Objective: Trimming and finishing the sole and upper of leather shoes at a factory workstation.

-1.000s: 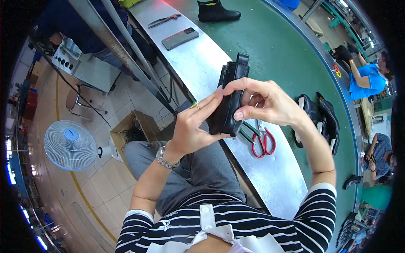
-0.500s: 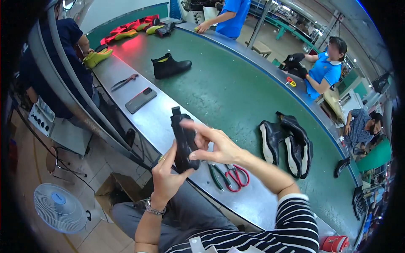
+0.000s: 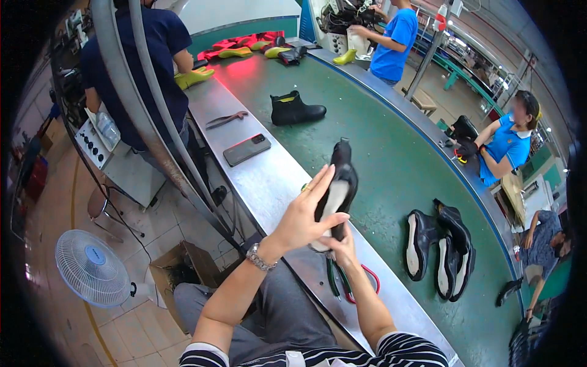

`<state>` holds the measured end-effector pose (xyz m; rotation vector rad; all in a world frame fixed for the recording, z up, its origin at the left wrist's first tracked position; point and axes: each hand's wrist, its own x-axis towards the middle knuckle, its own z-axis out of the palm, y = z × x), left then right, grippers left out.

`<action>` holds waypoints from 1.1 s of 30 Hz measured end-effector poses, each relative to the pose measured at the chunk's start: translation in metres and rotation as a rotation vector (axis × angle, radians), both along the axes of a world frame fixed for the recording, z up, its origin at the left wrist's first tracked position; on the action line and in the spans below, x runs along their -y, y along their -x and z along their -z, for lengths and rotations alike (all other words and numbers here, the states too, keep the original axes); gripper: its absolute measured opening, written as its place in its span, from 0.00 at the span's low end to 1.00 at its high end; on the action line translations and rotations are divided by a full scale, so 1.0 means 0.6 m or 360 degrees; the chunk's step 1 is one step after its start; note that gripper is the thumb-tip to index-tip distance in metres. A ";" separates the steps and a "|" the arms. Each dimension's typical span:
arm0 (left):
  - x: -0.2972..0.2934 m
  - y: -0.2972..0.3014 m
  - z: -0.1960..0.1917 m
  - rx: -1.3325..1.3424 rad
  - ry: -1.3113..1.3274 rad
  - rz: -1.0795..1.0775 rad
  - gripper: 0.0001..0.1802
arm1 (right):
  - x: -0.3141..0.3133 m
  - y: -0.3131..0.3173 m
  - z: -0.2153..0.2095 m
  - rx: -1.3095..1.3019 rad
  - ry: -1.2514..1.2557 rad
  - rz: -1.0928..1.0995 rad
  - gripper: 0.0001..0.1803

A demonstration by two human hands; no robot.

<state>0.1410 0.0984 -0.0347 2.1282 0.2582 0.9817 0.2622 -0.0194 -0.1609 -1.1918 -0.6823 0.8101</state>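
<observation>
Black shoe (image 3: 338,194) with a pale insole sits at the centre of the frame, lifted above the steel desk (image 3: 269,177) and pointing toward the upper part of the picture. No box or tray holds it; a cardboard box (image 3: 183,264) stands on the floor at lower left beside a white fan (image 3: 92,268), and what lies in it cannot be made out. The desk's near edge runs diagonally from upper left to lower right, with bare metal around a black phone (image 3: 246,149). Red-handled scissors (image 3: 353,284) lie just below the hands. Right of the desk, the green conveyor belt (image 3: 379,153) carries a black boot (image 3: 295,109) and a cluster of black shoes (image 3: 441,246), well apart. The left hand (image 3: 306,215) reaches up from lower left, fingers spread and pressed on the insole. The right hand (image 3: 341,248) is closed around the shoe's lower end from beneath.
</observation>
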 end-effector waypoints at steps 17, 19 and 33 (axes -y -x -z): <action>-0.104 0.068 0.252 -0.1293 0.0022 -0.0560 0.42 | -0.031 -0.269 -0.084 0.2008 0.1934 0.0405 0.41; -0.108 0.055 0.290 -0.1564 -0.0227 -0.0655 0.41 | -0.099 -0.253 -0.103 0.2284 0.1620 0.0519 0.33; -0.081 0.022 0.310 -0.1174 -0.0227 -0.0876 0.39 | -0.781 -0.204 0.006 0.1809 0.0336 -0.0036 0.44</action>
